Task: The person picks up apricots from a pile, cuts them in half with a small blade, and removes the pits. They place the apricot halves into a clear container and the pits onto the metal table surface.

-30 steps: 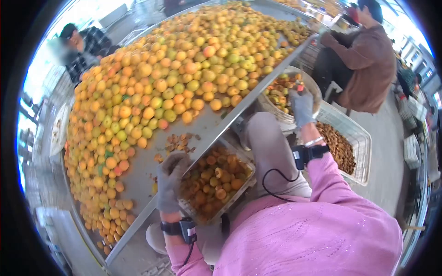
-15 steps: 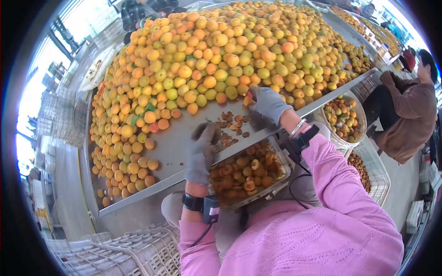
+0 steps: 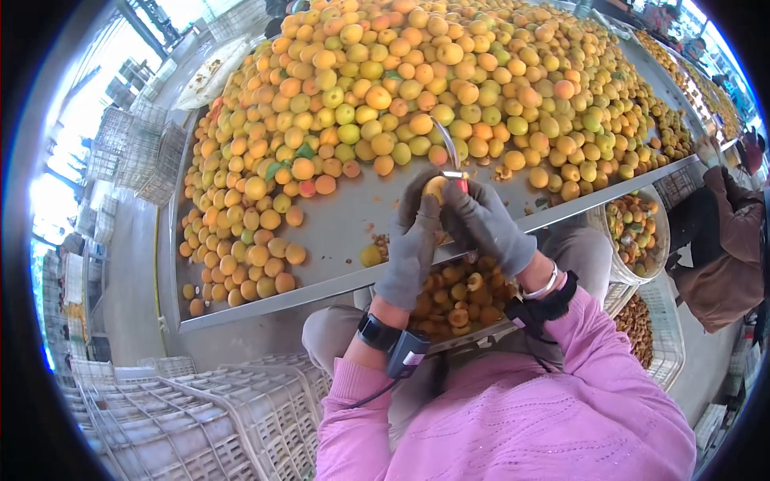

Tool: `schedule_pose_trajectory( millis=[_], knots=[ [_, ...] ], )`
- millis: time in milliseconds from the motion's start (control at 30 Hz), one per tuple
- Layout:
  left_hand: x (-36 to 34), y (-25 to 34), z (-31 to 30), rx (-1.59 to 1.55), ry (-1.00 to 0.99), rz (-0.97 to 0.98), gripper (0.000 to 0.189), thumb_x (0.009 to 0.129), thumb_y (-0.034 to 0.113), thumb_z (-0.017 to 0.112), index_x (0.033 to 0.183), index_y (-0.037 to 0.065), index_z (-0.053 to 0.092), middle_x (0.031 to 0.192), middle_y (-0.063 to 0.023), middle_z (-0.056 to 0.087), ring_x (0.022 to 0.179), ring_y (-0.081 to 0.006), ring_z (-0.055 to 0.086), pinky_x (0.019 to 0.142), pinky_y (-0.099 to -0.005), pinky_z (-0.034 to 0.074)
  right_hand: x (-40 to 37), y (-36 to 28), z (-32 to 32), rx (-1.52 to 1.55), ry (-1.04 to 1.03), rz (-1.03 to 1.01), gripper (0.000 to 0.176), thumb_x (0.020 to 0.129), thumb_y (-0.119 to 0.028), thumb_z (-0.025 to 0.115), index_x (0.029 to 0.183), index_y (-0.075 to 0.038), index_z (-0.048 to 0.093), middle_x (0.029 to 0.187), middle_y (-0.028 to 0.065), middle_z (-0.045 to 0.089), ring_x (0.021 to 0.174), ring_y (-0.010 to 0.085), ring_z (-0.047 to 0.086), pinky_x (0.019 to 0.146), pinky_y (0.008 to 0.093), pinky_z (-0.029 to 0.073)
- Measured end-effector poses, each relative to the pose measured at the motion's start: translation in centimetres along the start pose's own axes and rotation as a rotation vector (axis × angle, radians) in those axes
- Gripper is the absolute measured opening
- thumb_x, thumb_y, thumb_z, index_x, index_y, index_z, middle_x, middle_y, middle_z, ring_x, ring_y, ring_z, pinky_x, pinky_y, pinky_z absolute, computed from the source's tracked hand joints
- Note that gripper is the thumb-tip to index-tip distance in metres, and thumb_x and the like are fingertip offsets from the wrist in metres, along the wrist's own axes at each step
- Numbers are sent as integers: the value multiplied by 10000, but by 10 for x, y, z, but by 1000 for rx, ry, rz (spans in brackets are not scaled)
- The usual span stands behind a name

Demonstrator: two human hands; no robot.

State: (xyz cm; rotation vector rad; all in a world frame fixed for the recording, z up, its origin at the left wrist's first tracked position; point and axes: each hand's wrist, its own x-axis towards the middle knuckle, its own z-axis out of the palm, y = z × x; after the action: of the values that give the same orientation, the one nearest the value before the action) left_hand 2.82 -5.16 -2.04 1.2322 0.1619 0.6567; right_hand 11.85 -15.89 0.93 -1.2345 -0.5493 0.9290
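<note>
My left hand (image 3: 411,250), in a grey glove, grips a yellow-orange apricot (image 3: 435,189) between thumb and fingers. Close against it, my gloved right hand (image 3: 491,224) is closed around the red handle of a curved knife (image 3: 451,152), whose blade points up and away over the fruit. Both hands are above the near edge of the metal table (image 3: 337,228). A single apricot (image 3: 370,255) lies just left of my left hand. Below the hands, a crate (image 3: 491,330) of cut apricots sits at my lap, partly hidden by them.
A large heap of apricots (image 3: 385,100) covers the table's far side. At right stand a white bucket (image 3: 662,232) of cut fruit and a crate (image 3: 670,345) of brown pits. A person (image 3: 726,240) sits beyond. Plastic crates (image 3: 241,417) are stacked at lower left.
My hands have come together from apart, the left moving up and right. An apricot is now in the left hand, and the knife blade shows. The view has shifted.
</note>
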Motion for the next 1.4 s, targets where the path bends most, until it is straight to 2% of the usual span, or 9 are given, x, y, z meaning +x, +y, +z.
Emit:
schedule_pose_trajectory(
  millis=[133, 567, 733, 833, 1067, 1167, 1233, 1367, 1400],
  knots=[
    [-4, 7, -13, -167, 29, -202, 403, 986, 315, 564, 1278, 37, 560, 1156, -41, 623, 961, -92, 578, 781, -226, 469, -9, 2, 6, -336, 98, -177, 474, 968, -471, 551, 1120, -26, 609, 812, -21, 574, 695, 31, 500, 576, 194, 396],
    [-6, 23, -16, -256, -135, -256, 479, 1021, 423, 436, 1137, -11, 601, 887, -50, 616, 719, -101, 542, 647, -237, 450, -31, -7, 1, -169, -72, -100, 394, 993, -413, 534, 1075, -34, 601, 736, -61, 476, 660, 32, 403, 578, 208, 359],
    [-9, 12, -17, -357, -72, -325, 464, 1007, 459, 440, 1082, 29, 595, 890, -45, 609, 733, -109, 568, 635, -254, 485, -31, -6, 9, -522, 33, -296, 386, 1006, -368, 509, 1064, 8, 575, 714, 59, 567, 668, 117, 495, 608, 298, 440],
    [-15, 9, -18, -320, -38, -353, 443, 1013, 443, 425, 1046, 34, 592, 884, -46, 607, 699, -103, 564, 598, -243, 489, -31, -1, 7, -626, 60, -206, 392, 1006, -352, 508, 1087, 25, 575, 756, 121, 616, 683, 184, 554, 651, 347, 473],
    [-12, 10, -4, -276, 131, -334, 424, 1014, 425, 412, 971, 50, 604, 792, -30, 603, 668, -95, 577, 537, -246, 455, -21, 10, 16, -604, 131, -356, 351, 994, -322, 523, 1039, 19, 592, 810, 177, 657, 715, 273, 654, 662, 393, 493],
    [-2, -7, -13, 182, 326, -363, 416, 1011, 403, 415, 912, 51, 613, 762, -36, 606, 644, -103, 593, 520, -262, 460, -15, 2, 13, -975, 135, -182, 310, 974, -293, 549, 1022, 11, 587, 820, 190, 668, 739, 356, 658, 660, 429, 491],
    [1, -7, -13, 201, 403, -346, 400, 1001, 365, 426, 872, 36, 611, 741, -51, 607, 571, -123, 573, 491, -264, 444, -10, 10, 7, -1320, 261, -434, 297, 964, -272, 570, 1033, 16, 589, 700, 207, 609, 611, 327, 600, 584, 371, 461],
    [1, 0, -21, -207, 419, -488, 371, 1000, 341, 426, 897, 32, 604, 787, -72, 624, 640, -138, 597, 534, -260, 468, -17, -3, 10, -1032, 225, -291, 292, 961, -271, 558, 1068, 0, 575, 799, 209, 659, 760, 398, 640, 647, 446, 486],
    [-2, 0, -16, -205, 279, -272, 362, 1002, 332, 422, 914, 31, 602, 835, -79, 628, 698, -151, 601, 594, -270, 488, -24, -9, 18, -925, 167, -163, 296, 961, -272, 557, 1077, 0, 574, 798, 217, 653, 766, 405, 636, 652, 449, 488]
  ],
)
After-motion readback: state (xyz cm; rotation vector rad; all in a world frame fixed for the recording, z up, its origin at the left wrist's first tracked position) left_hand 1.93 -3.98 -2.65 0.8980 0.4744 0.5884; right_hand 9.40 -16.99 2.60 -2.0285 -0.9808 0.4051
